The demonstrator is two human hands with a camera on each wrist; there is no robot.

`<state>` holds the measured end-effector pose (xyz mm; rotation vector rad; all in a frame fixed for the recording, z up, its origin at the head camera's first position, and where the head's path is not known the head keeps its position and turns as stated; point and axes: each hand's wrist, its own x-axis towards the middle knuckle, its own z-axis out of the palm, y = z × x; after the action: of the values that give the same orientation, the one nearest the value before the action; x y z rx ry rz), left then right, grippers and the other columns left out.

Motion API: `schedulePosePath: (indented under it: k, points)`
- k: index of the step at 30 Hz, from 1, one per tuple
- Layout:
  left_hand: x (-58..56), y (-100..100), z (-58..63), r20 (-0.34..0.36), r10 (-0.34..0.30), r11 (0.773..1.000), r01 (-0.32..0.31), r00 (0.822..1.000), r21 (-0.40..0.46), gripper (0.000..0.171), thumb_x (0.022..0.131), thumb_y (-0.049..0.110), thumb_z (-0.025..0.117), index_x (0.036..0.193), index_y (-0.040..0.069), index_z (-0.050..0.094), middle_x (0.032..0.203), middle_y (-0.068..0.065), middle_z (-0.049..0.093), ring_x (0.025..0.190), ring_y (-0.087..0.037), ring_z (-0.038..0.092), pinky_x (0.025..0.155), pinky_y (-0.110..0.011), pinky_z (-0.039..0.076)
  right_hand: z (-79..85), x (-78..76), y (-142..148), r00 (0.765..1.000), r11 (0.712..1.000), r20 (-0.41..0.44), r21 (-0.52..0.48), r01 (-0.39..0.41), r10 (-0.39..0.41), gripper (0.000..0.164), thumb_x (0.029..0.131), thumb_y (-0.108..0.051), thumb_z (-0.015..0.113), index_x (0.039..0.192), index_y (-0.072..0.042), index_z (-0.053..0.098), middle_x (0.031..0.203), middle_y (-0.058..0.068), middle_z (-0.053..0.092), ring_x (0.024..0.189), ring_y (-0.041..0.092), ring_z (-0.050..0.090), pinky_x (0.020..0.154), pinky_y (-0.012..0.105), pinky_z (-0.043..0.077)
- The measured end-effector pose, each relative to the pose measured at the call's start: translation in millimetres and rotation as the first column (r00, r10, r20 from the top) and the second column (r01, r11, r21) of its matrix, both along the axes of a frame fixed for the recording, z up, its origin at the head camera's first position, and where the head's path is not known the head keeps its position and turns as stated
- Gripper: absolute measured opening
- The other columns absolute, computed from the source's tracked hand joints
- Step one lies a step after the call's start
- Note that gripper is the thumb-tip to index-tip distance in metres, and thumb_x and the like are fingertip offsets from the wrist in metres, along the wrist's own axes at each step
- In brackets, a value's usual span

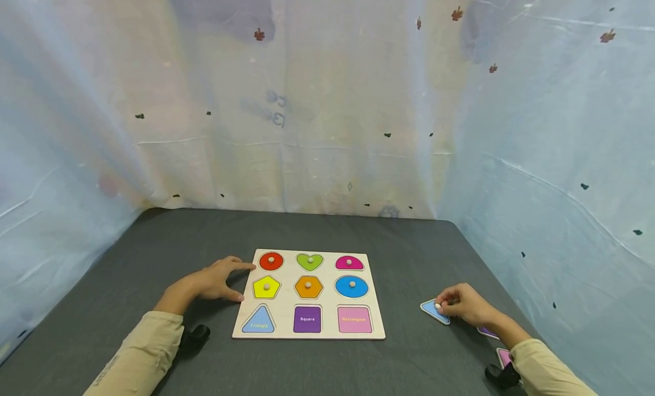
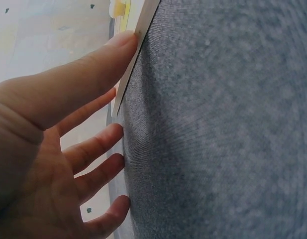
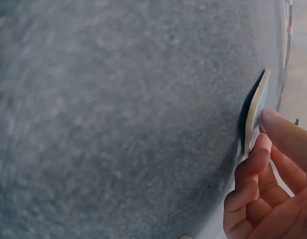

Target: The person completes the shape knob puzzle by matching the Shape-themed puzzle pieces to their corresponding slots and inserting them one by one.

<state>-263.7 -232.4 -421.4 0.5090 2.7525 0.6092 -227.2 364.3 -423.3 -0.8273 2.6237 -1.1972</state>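
Note:
A wooden shape puzzle board lies flat on the dark cloth. My left hand touches its left edge with thumb and index finger spread apart; in the left wrist view the thumb meets the board's rim and the other fingers are spread. Well to the right of the board, my right hand pinches the knob of a blue triangle puzzle piece. In the right wrist view the piece is tilted, with a dark shadow along its edge. The knob is hidden there by the fingers.
Knobbed pieces fill the board's upper two rows, including a red circle and blue oval. The bottom row shows printed triangle, square and rectangle places. A purple piece and a pink piece lie partly hidden by the right arm. Curtains surround the table.

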Motion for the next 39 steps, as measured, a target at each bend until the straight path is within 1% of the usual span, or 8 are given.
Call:
schedulePosePath:
  k: [3, 10, 17, 20, 24, 27, 33, 39]
  points:
    - [0.8, 0, 0.9, -0.002, 0.000, 1.000, 0.000, 1.000, 0.002, 0.082, 0.078, 0.033, 0.087, 0.149, 0.017, 0.051, 0.150, -0.027, 0.040, 0.138, -0.052, 0.038, 0.103, -0.074, 0.037, 1.6, 0.2, -1, 1.000, 1.000, -0.022, -0.006, -0.001, 0.001, 0.009, 0.093, 0.004, 0.067, 0.094, 0.013, 0.069, 0.078, -0.004, 0.061, 0.067, -0.005, 0.048, 0.053, 0.021, 0.041]
    - [1.5, 0, 1.5, 0.001, -0.001, 1.000, 0.001, 1.000, 0.003, 0.081, 0.078, 0.034, 0.087, 0.149, 0.017, 0.051, 0.151, -0.027, 0.039, 0.139, -0.053, 0.037, 0.102, -0.074, 0.036, 9.6, 0.3, -6, 1.000, 1.000, -0.017, 0.009, 0.023, -0.023, 0.012, 0.095, -0.001, 0.066, 0.100, 0.009, 0.070, 0.083, 0.000, 0.063, 0.071, -0.004, 0.051, 0.056, 0.022, 0.044]
    - [1.1, 0, 0.3, 0.000, 0.000, 1.000, 0.000, 1.000, -0.007, 0.081, 0.079, 0.035, 0.087, 0.149, 0.018, 0.050, 0.151, -0.027, 0.039, 0.139, -0.053, 0.038, 0.102, -0.073, 0.037, 17.3, -2.8, -22, 0.998, 1.000, -0.070, 0.022, 0.010, -0.008, 0.012, 0.095, -0.003, 0.067, 0.101, 0.007, 0.071, 0.084, 0.005, 0.063, 0.072, -0.002, 0.050, 0.057, 0.021, 0.042]
    - [0.8, 0, -0.2, -0.001, 0.004, 1.000, -0.004, 1.000, -0.013, 0.081, 0.078, 0.035, 0.087, 0.149, 0.019, 0.050, 0.151, -0.026, 0.040, 0.138, -0.052, 0.038, 0.102, -0.074, 0.037, 19.1, -4.3, -29, 0.998, 0.999, -0.064, 0.028, 0.022, -0.020, 0.012, 0.094, -0.004, 0.068, 0.101, 0.005, 0.072, 0.085, 0.007, 0.064, 0.072, 0.000, 0.050, 0.057, 0.021, 0.042]
    - [0.1, 1, -0.4, -0.004, 0.005, 1.000, -0.005, 1.000, -0.011, 0.081, 0.079, 0.035, 0.087, 0.149, 0.019, 0.050, 0.150, -0.025, 0.040, 0.138, -0.051, 0.039, 0.103, -0.073, 0.037, 21.5, -6.3, -39, 0.998, 0.997, -0.032, 0.048, 0.060, -0.059, 0.014, 0.095, -0.008, 0.069, 0.103, 0.003, 0.073, 0.088, 0.008, 0.066, 0.072, 0.002, 0.051, 0.059, 0.021, 0.043]
    - [-0.4, 1, -0.6, -0.007, 0.006, 1.000, -0.006, 1.000, -0.006, 0.081, 0.078, 0.034, 0.087, 0.149, 0.019, 0.051, 0.150, -0.025, 0.040, 0.138, -0.051, 0.039, 0.103, -0.072, 0.038, 23.3, -8.2, -45, 0.997, 0.996, -0.013, 0.052, 0.071, -0.070, 0.016, 0.095, -0.009, 0.069, 0.104, 0.004, 0.073, 0.090, 0.009, 0.068, 0.071, 0.002, 0.052, 0.060, 0.020, 0.044]
    - [-0.2, 1, -0.1, -0.005, 0.010, 1.000, -0.010, 1.000, -0.004, 0.081, 0.078, 0.033, 0.088, 0.149, 0.018, 0.051, 0.150, -0.025, 0.041, 0.138, -0.051, 0.039, 0.103, -0.073, 0.038, 25.9, -12.5, -61, 0.999, 0.999, -0.026, 0.036, 0.039, -0.038, 0.015, 0.094, -0.007, 0.070, 0.102, 0.004, 0.074, 0.088, 0.012, 0.067, 0.067, 0.001, 0.051, 0.058, 0.020, 0.044]
    - [1.3, 1, 0.2, -0.003, 0.008, 1.000, -0.008, 1.000, -0.002, 0.081, 0.078, 0.033, 0.088, 0.148, 0.018, 0.052, 0.150, -0.025, 0.041, 0.138, -0.051, 0.039, 0.103, -0.073, 0.038, 27.4, -17.7, -83, 1.000, 1.000, -0.014, 0.023, 0.020, -0.020, 0.016, 0.094, -0.009, 0.071, 0.103, 0.003, 0.074, 0.088, 0.012, 0.067, 0.068, 0.005, 0.050, 0.058, 0.020, 0.041]
